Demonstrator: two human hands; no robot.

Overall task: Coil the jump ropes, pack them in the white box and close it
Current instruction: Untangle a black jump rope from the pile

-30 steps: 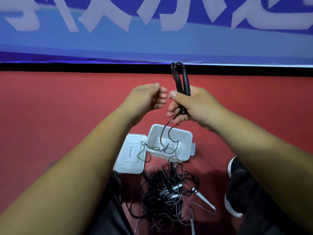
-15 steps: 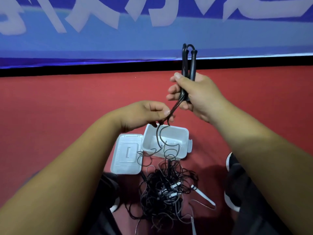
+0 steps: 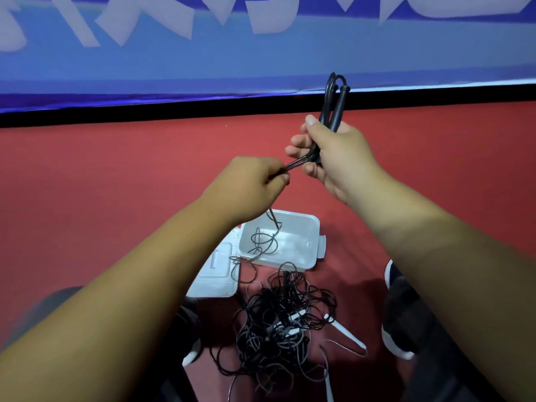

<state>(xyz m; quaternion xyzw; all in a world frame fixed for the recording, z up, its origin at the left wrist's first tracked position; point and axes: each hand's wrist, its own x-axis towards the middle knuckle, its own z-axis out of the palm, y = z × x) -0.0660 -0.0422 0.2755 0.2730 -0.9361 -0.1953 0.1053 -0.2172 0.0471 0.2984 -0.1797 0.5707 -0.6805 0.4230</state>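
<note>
Jump rope handles (image 3: pixel 333 103), a black pair, stand upright out of the top of our right hand (image 3: pixel 339 152), whose fingers and thumb are curled tight around them so the two are held as one core to wind on. Just to the left, our left hand (image 3: pixel 249 184) pinches the black cord (image 3: pixel 295 165) where it leaves the right fist, fingers closed on it, pulling it taut between the hands; we judge this gives tension for the next turn of the coil. Below the left hand the cord drops slack, and its loose loops lie partly in the white box (image 3: pixel 295 242) on the red floor (image 3: pixel 116 184), apparently trailing over the near wall, though the thin line is hard to follow there. Its lid (image 3: pixel 214 271) lies off, touching the box on the left, so the box is open for packing. Nearer to us, beside our shoe (image 3: pixel 400 314), sits a tangle of more ropes (image 3: pixel 278 329), with a white handle (image 3: pixel 348 339) poking out to the right, none coiled. By our reckoning the job is at an early stage: one rope partly gathered, nothing properly packed.
</note>
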